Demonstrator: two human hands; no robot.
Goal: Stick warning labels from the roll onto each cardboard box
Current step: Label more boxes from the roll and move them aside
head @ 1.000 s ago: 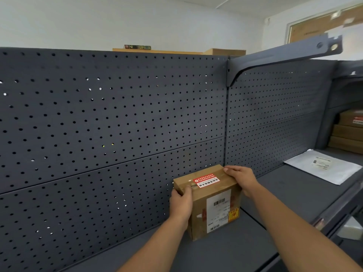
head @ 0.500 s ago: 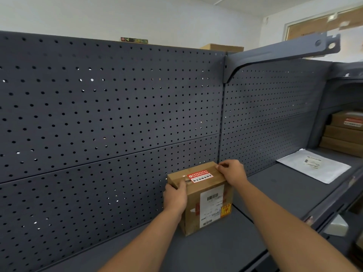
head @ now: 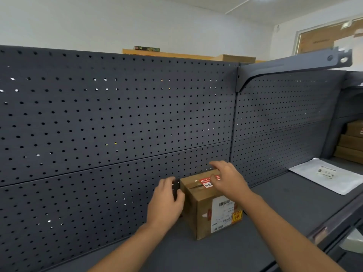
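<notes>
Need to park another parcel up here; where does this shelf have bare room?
The widest bare stretch of shelf lies between the cardboard box and the white mailer, back to the pegboard. Another lies left of the box. Crowded: around the box, where the left hand and right hand are, and the far right by the stacked boxes.

Bare hands, bare forearms
The left hand (head: 167, 201) and the right hand (head: 229, 179) are uncovered, as are both wrists. The left forearm (head: 125, 246) and the right forearm (head: 284, 228) are bare skin all the way to the bottom edge of the view; whether a sleeve begins higher up cannot be told.
</notes>
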